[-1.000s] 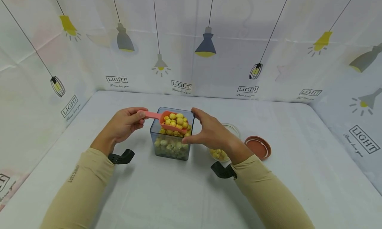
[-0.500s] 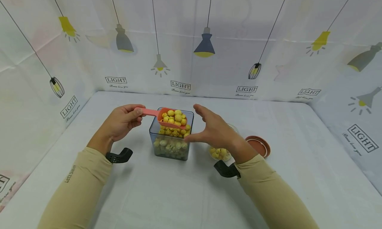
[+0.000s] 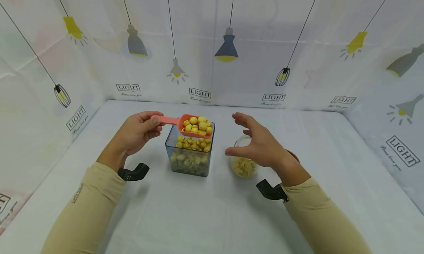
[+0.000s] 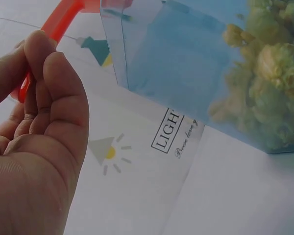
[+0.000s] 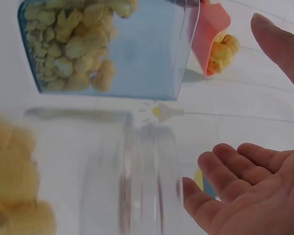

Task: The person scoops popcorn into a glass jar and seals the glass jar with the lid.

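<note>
1. A person's left hand [image 3: 137,132], just to the left of a clear, blue-tinted container [image 3: 171,139], pinches the handle of a pink scoop [image 3: 179,123] between thumb and fingers.

2. The pink scoop reaches over the container's upright, uncovered mouth, its bowl heaped with yellow scooped popcorn [image 3: 199,126]; whether it touches the rim, the views do not settle.

3. Beneath the scoop, yellow container popcorn [image 3: 192,144] fills much of the container, with paler pieces showing through the front wall.

4. To the right of the container, and apart from it, the person's right hand [image 3: 261,143] hovers with fingers loosely spread in a curve and thumb set wide of them.

5. A round glass jar [image 3: 243,141] stands near the container on its right, partly hidden by the right hand; yellow jar popcorn [image 3: 244,167] sits low inside. Whether hand and jar touch, the views do not tell.

6. Farther right of the container, a curved brown edge [image 3: 293,155] peeks past the right wrist.

7. Under the container spreads a white-covered table [image 3: 198,217]; behind it hangs a pale backdrop [image 3: 198,33] printed with lamps and the word "LIGHT."

8. Nearer the wearer than the container, tan sleeves [image 3: 89,210] cover both forearms.
</note>
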`<action>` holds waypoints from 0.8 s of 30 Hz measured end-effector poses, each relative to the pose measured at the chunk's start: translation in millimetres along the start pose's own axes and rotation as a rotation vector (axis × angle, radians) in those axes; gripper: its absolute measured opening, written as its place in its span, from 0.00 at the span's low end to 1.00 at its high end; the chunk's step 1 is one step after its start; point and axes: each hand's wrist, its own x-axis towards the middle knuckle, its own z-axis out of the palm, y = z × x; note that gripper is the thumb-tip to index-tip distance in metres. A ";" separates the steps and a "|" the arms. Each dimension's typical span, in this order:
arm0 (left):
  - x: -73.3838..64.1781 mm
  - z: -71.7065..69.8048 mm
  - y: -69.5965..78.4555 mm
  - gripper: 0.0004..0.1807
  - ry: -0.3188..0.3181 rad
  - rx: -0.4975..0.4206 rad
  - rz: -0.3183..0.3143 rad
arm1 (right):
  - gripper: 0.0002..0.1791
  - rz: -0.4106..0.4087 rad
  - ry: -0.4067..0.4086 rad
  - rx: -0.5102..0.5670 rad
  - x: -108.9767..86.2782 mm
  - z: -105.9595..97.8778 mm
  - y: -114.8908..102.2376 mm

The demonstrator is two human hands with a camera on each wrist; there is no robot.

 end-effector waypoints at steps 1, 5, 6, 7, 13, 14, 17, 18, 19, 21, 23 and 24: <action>0.7 1.6 1.2 0.09 0.002 0.002 0.000 | 0.55 0.009 0.002 0.016 -2.3 -2.5 2.1; 3.6 8.6 4.2 0.11 0.003 0.006 0.005 | 0.54 0.037 0.016 0.056 -11.2 -10.5 11.5; 4.3 10.3 4.5 0.12 0.003 0.006 0.003 | 0.54 0.037 0.022 0.050 -13.5 -12.0 14.1; 4.9 12.2 4.6 0.12 0.000 0.008 0.004 | 0.53 0.034 0.028 0.041 -15.6 -13.6 16.9; 8.7 22.8 3.4 0.14 -0.026 0.025 -0.002 | 0.51 0.023 0.056 -0.071 -28.0 -19.6 33.6; 9.4 24.3 3.1 0.14 -0.032 0.024 -0.007 | 0.51 0.026 0.058 -0.080 -29.7 -20.0 36.0; 12.2 29.5 3.8 0.18 -0.054 0.030 -0.019 | 0.52 0.045 0.063 -0.080 -34.1 -21.6 42.1; 13.4 31.1 4.0 0.19 -0.060 0.035 -0.021 | 0.52 0.053 0.064 -0.074 -35.2 -22.1 43.7; 14.2 33.2 4.7 0.20 -0.064 0.042 -0.026 | 0.52 0.061 0.062 -0.065 -36.0 -22.4 45.4; 16.2 37.6 6.0 0.22 -0.070 0.064 -0.032 | 0.53 0.078 0.059 -0.044 -37.9 -22.4 48.4; 18.0 43.1 7.5 0.22 -0.077 0.087 -0.038 | 0.53 0.093 0.057 -0.027 -39.5 -21.9 50.5; 18.9 46.0 8.2 0.22 -0.078 0.097 -0.039 | 0.53 0.097 0.059 -0.020 -40.3 -21.5 51.5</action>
